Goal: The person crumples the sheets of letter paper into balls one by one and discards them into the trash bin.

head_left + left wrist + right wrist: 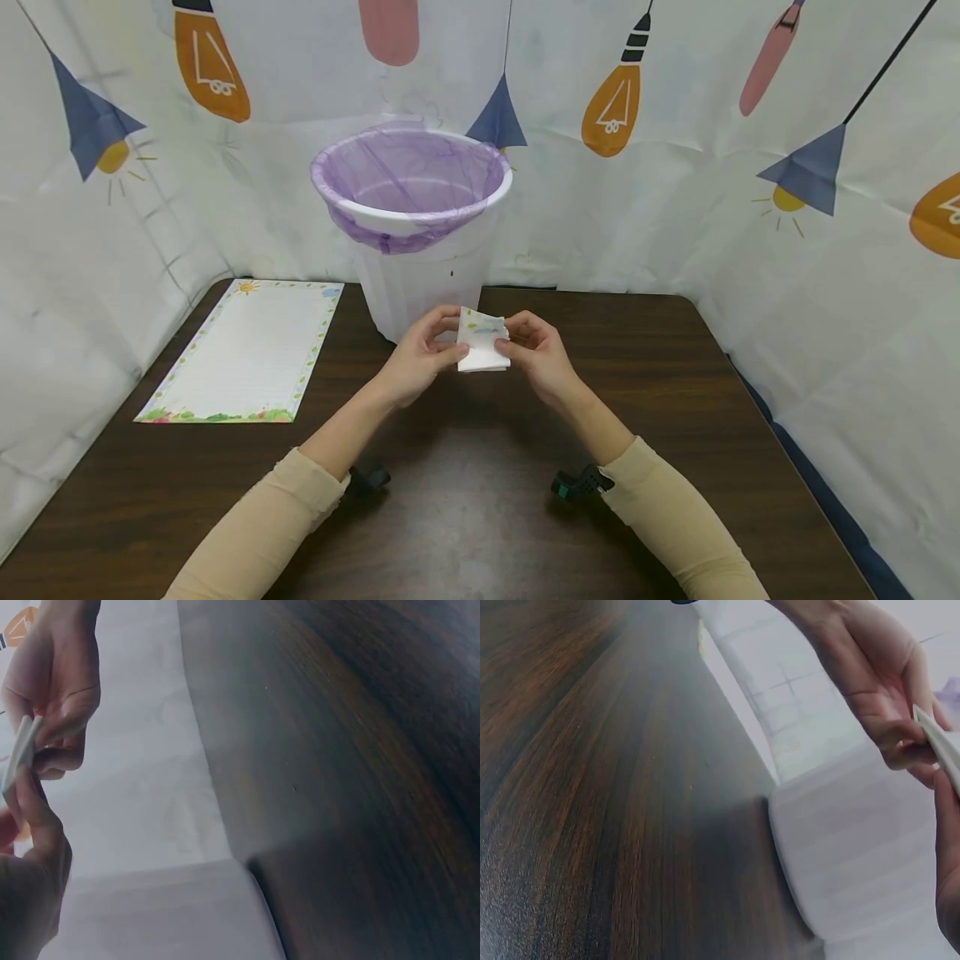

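Observation:
A small folded piece of paper (483,340), white with a printed strip of green and blue along its top, is held up between both hands above the table. My left hand (422,354) pinches its left side, thumb in front and fingers behind. At its right side, my right hand (543,354) pinches it the same way. From the left wrist view, the folded paper (21,757) appears edge-on with layers parted at one end. The right wrist view catches part of the paper (943,746) at its right border, between the two hands.
Just behind the hands stands a white trash bin (420,287) lined with a purple bag (405,171). A flat sheet of lined paper (243,350) with a decorated border lies on the left of the dark wooden table (465,517). Printed white cloth (600,217) hangs around the table.

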